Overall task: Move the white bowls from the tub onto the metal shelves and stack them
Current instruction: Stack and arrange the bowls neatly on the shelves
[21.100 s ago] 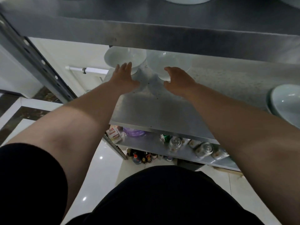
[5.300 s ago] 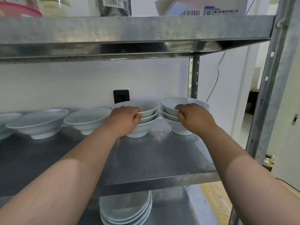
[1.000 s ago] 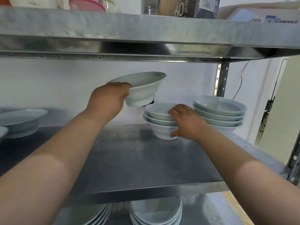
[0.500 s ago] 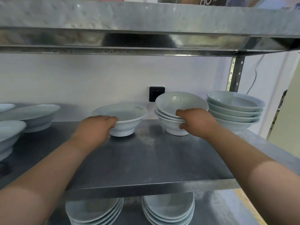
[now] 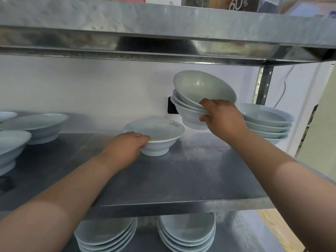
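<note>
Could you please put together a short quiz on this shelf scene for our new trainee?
1. True or false: the stack of bowls in the right hand stands flat on the shelf.
2. What does the left hand grip? A: a plate. B: the rim of the single bowl. C: nothing.
3. Fill in: the single bowl stands on the shelf with its opening facing ____.
Key: 1 false, the stack is held tilted, clear of the shelf. 2 B. 3 up.
</note>
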